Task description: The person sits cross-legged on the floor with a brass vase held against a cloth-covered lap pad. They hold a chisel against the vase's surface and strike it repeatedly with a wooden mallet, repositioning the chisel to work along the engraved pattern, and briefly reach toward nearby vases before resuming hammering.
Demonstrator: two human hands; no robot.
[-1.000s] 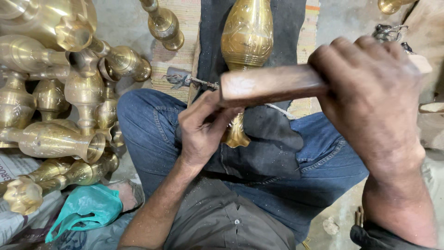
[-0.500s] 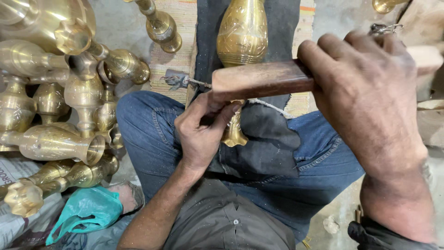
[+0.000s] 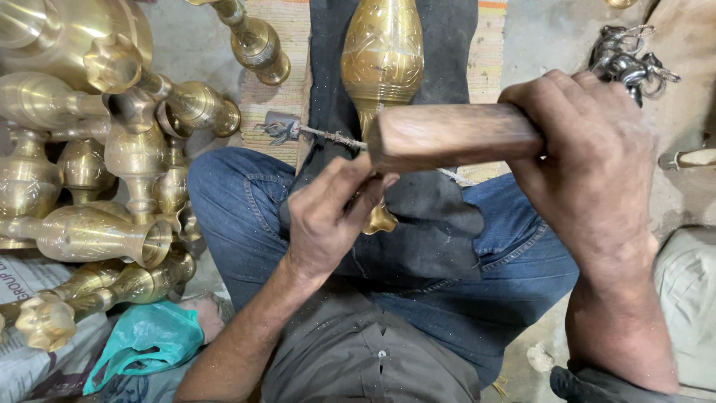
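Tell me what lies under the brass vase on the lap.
A dark cloth lies under the brass vase, spread over the jeans and a striped mat. The wooden mallet and left hand cover the vase's neck, so its support there is hidden.

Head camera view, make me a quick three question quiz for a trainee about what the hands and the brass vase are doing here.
1. True or false: the right hand grips a wooden block.
2. Where does the engraved brass vase rest? A) on the dark cloth over the lap B) inside the green bag C) on a shelf
3. Which hand pinches a thin tool against the vase's neck?

Key: 1 true. 2 A. 3 the left hand; its tool is mostly hidden by the fingers.
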